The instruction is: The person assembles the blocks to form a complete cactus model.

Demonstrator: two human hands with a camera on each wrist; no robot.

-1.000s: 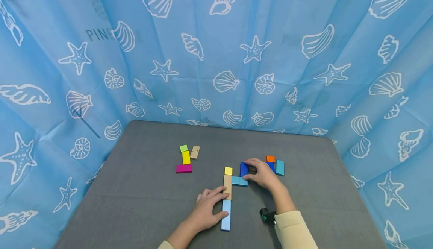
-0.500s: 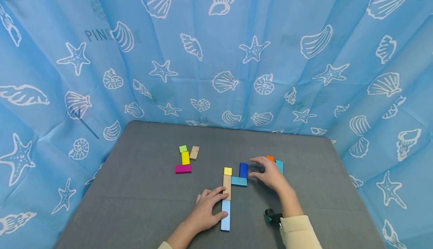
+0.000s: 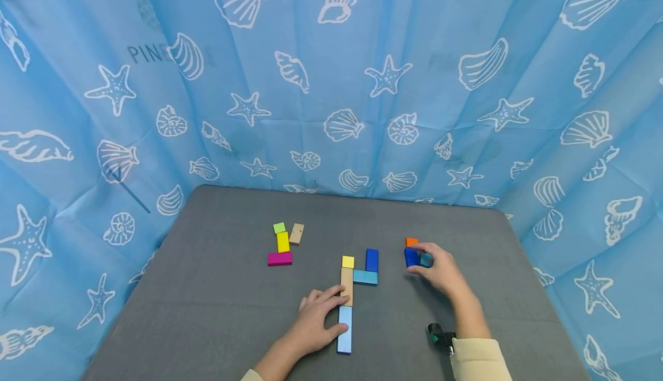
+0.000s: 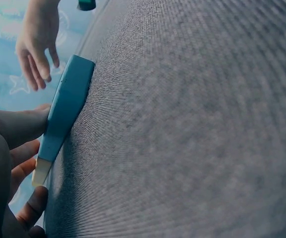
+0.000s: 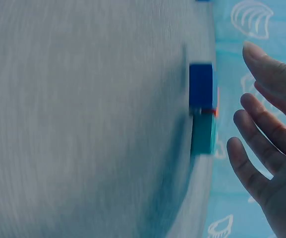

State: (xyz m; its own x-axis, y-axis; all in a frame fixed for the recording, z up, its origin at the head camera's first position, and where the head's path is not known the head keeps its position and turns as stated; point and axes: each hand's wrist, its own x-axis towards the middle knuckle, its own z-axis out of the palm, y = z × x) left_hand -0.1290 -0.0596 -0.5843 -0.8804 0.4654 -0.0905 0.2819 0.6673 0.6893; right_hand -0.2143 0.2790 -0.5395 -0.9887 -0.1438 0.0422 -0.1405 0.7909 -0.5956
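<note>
My left hand (image 3: pixel 313 323) rests by a column of flat blocks, fingertips on the tan block (image 3: pixel 347 277) and thumb on the light blue block (image 3: pixel 345 341). A small yellow block (image 3: pixel 348 262) tops that column. From its right side a teal block (image 3: pixel 365 278) extends, with a dark blue block (image 3: pixel 372 260) behind that one's right end. Further right, my right hand (image 3: pixel 442 269) hovers with thumb and fingers spread over a second dark blue block (image 3: pixel 411 257), partly covering another teal block (image 3: pixel 426 259). The right wrist view shows a gap between the fingers (image 5: pixel 254 126) and these blocks.
An orange block (image 3: pixel 411 242) stands behind the right-hand dark blue one. At the left lie a magenta block (image 3: pixel 279 259), a yellow block (image 3: pixel 282 242), a lime green block (image 3: pixel 279 228) and a tan block (image 3: pixel 297 234). Beyond the grey table (image 3: pixel 207 289) hangs a blue shell-patterned curtain (image 3: pixel 290 116).
My right hand has let go of the dark blue block beside the column and moved right to the other dark blue block. The left hand has stayed in place.
</note>
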